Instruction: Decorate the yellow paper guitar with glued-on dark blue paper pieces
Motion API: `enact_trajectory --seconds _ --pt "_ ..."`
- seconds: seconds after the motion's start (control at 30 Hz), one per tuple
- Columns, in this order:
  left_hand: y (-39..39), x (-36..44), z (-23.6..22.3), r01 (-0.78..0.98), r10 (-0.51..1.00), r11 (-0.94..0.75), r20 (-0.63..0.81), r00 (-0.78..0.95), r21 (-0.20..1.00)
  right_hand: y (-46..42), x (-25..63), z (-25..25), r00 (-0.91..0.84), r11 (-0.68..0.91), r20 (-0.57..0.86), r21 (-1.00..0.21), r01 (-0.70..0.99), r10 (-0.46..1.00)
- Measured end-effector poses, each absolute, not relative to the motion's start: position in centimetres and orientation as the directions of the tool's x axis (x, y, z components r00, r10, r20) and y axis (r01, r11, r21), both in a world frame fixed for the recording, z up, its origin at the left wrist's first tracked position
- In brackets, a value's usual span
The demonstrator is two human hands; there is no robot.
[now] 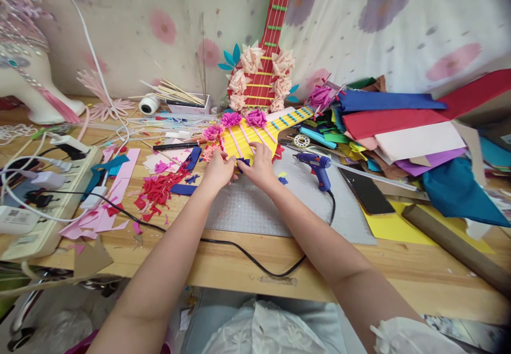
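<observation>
A small yellow paper guitar (255, 133) with pink strings and pink paper flowers lies on a grey cutting mat (255, 210). Both my hands rest on its lower body. My left hand (217, 169) presses its fingers on the guitar's left edge beside a pale pink flower (207, 153). My right hand (261, 165) is closed in a pinch on a small dark blue paper piece (243, 161) against the yellow body.
A blue glue gun (317, 166) stands right of my hands, its black cord running over the table's front edge. A larger red paper guitar (265, 72) leans on the wall. Coloured sheets (399, 125) pile at right; red scraps (159, 191) and a power strip (51, 199) sit left.
</observation>
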State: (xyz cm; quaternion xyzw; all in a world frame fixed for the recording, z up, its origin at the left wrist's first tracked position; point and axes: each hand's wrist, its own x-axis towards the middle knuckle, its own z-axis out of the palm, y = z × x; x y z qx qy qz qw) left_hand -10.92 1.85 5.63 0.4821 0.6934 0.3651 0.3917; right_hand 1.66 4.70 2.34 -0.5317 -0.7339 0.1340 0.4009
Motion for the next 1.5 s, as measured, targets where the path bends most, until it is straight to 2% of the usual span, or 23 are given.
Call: enact_trajectory --seconds 0.17,0.67,0.77,0.9,0.97,1.03,1.17,1.2,1.27,1.33,1.5 --pt "1.9 -10.9 5.7 0.327 0.949 0.281 -0.211 -0.233 0.902 4.6 1.5 2.6 -0.100 0.389 0.441 -0.635 0.667 0.892" --pt "1.7 -11.0 6.2 0.312 0.942 0.264 -0.174 -0.287 0.913 4.6 2.4 3.1 -0.115 0.418 0.464 -0.629 0.655 0.878" --pt "1.6 -11.1 6.8 0.285 0.939 0.183 -0.082 -0.334 0.941 4.2 4.3 3.5 -0.090 0.408 0.474 -0.631 0.660 0.876" --pt "1.3 -9.9 7.9 0.372 0.900 -0.050 0.203 -0.386 0.927 3.5 8.1 3.4 -0.097 0.400 0.461 -0.626 0.669 0.882" --pt "0.7 -8.5 8.3 0.449 0.882 -0.143 0.320 -0.347 0.882 3.0 10.1 3.1 -0.116 0.397 0.439 -0.629 0.669 0.891" --pt "-0.1 -6.5 8.2 0.514 0.907 -0.179 0.344 -0.245 0.839 2.6 11.7 2.8 -0.133 0.376 0.400 -0.622 0.687 0.907" --pt "-1.6 -2.5 6.1 0.661 0.972 -0.232 0.188 0.137 0.714 2.1 13.9 1.7 -0.190 0.329 0.289 -0.574 0.750 0.938" --pt "-1.7 -1.8 5.3 0.691 0.973 -0.230 0.146 0.179 0.685 2.0 14.2 1.3 -0.204 0.329 0.275 -0.561 0.760 0.940" --pt "-1.6 -0.9 3.8 0.749 0.978 -0.206 0.113 0.174 0.630 1.9 14.6 0.7 -0.218 0.341 0.283 -0.526 0.779 0.934" --pt "-1.2 -0.6 2.5 0.779 0.979 -0.204 0.142 0.148 0.593 1.9 14.8 0.1 -0.226 0.359 0.313 -0.480 0.800 0.922" --pt "-0.8 -1.1 0.9 0.728 0.921 -0.381 0.305 0.243 0.571 1.9 14.8 -0.4 -0.279 0.408 0.336 -0.418 0.812 0.900"
